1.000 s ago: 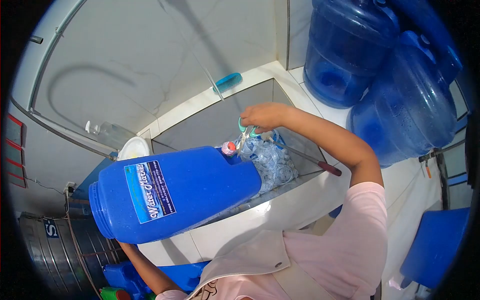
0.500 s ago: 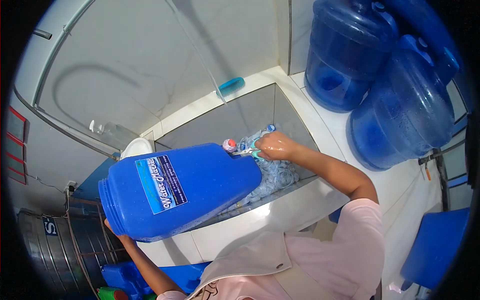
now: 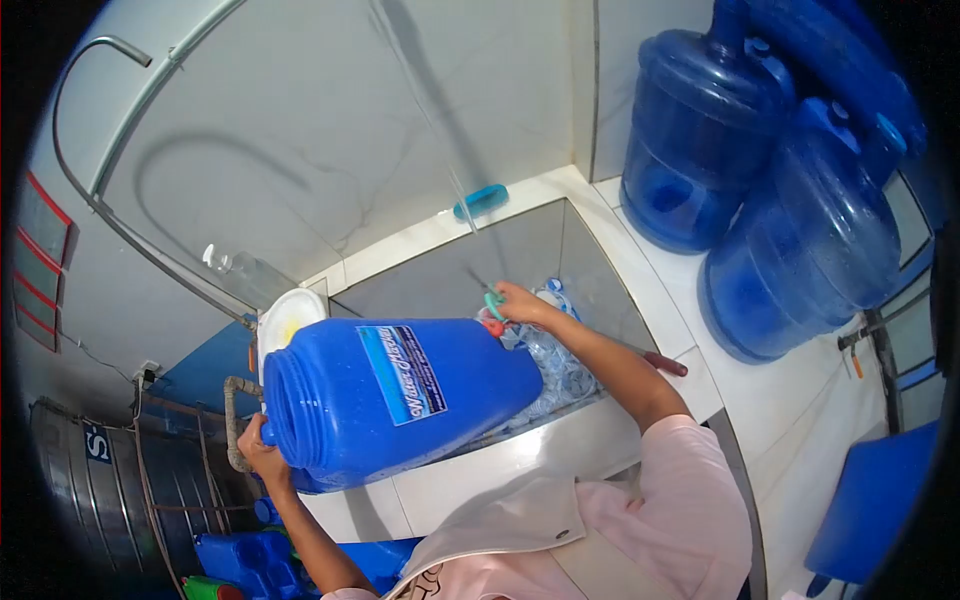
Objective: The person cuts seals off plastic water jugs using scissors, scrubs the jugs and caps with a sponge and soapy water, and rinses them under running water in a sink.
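Observation:
A large blue container (image 3: 470,370) with a "Water Market" label lies on its side across the sink, its wide mouth toward the left. My left hand (image 3: 262,448) grips the blue handle beside that mouth. At the container's far end, my right hand (image 3: 520,303) is closed round scissors (image 3: 494,303) with green handles, right above a red and white cap (image 3: 492,327). The scissor blades point up and away from the container. Crumpled clear plastic (image 3: 560,365) fills the sink under and beside my right hand.
Two big blue water bottles (image 3: 690,140) (image 3: 800,235) stand on the white ledge at the right. A teal brush (image 3: 481,202) lies on the sink's back rim. A dark red handle (image 3: 666,364) rests on the right rim. A pump bottle (image 3: 250,278) and white lid (image 3: 293,318) sit at the left.
The container has turned and shifted right, showing more of its mouth. My left hand has come into view on its handle. My right hand has lifted the scissors away from the cap area.

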### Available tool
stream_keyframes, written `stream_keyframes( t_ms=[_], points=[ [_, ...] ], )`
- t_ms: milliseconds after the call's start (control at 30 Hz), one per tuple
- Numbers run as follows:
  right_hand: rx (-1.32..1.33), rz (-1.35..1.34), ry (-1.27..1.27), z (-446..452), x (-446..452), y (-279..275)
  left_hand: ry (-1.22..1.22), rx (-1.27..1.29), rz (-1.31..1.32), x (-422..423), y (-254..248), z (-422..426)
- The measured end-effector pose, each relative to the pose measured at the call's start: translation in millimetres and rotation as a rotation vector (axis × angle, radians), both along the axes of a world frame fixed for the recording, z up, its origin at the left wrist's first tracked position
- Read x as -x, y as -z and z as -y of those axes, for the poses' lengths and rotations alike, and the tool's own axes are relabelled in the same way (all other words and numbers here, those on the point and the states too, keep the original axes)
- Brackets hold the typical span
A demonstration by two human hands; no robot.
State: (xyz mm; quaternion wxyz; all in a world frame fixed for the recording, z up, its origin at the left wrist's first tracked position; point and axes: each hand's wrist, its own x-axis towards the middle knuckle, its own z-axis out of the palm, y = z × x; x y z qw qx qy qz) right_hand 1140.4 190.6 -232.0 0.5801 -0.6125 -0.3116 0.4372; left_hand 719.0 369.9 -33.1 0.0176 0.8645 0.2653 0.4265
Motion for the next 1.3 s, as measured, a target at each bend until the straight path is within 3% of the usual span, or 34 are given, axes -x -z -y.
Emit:
stream_keyframes(
  t_ms=[33,100,167,200,267,333,400,467,533,633,700,800,833,900,933,1000,1100,1300],
  points=[
    [0.067,-0.011,0.065,-1,-9,14,-0.009,-0.005,0.010,-1,-2,2],
    [0.481,0.283,0.140,21,-21,3,-0.048,0.108,-0.019,-5,-7,9],
    [0.480,1.125,0.054,37,-46,90,-0.090,0.112,-0.016,-15,-13,19],
    [0.474,1.139,0.050,35,-46,75,-0.125,0.121,-0.027,-19,-14,23],
    [0.714,0.848,-0.328,35,-38,30,-0.147,0.188,-0.017,-25,-12,25],
    [0.537,0.958,-0.414,2,-38,0,-0.176,0.279,-0.025,-34,-9,28],
    [0.471,0.797,-0.135,-31,-19,-65,-0.194,0.326,-0.047,-42,-9,32],
    [0.317,1.173,-0.059,-85,-22,-66,-0.224,0.358,-0.128,-55,-15,43],
    [0.257,1.258,-0.029,-136,-16,-86,-0.231,0.391,-0.141,-62,6,39],
    [0.206,1.412,0.124,-205,-25,-56,-0.227,0.447,-0.195,-81,20,43],
    [0.195,1.419,0.129,-232,-41,-42,-0.225,0.391,-0.249,-88,40,40],
    [0.314,1.327,-0.288,-230,-55,-49,-0.196,0.521,-0.247,-101,52,49],
    [0.328,1.329,-0.289,-220,-54,-50,-0.203,0.536,-0.284,-104,61,49],
    [0.172,1.274,-0.003,-189,-47,-51,-0.208,0.564,-0.320,-110,76,48],
    [0.183,1.279,-0.012,-168,-42,-59,-0.197,0.563,-0.338,-116,82,47],
    [0.148,0.025,0.062,-115,-32,-84,-0.185,0.585,-0.354,-128,89,49],
    [0.159,0.069,0.090,-75,-48,-106,-0.059,0.725,-0.405,-154,85,54],
    [0.222,0.235,0.023,-63,-53,-187,0.175,0.721,-0.373,-219,92,59]
  ],
)
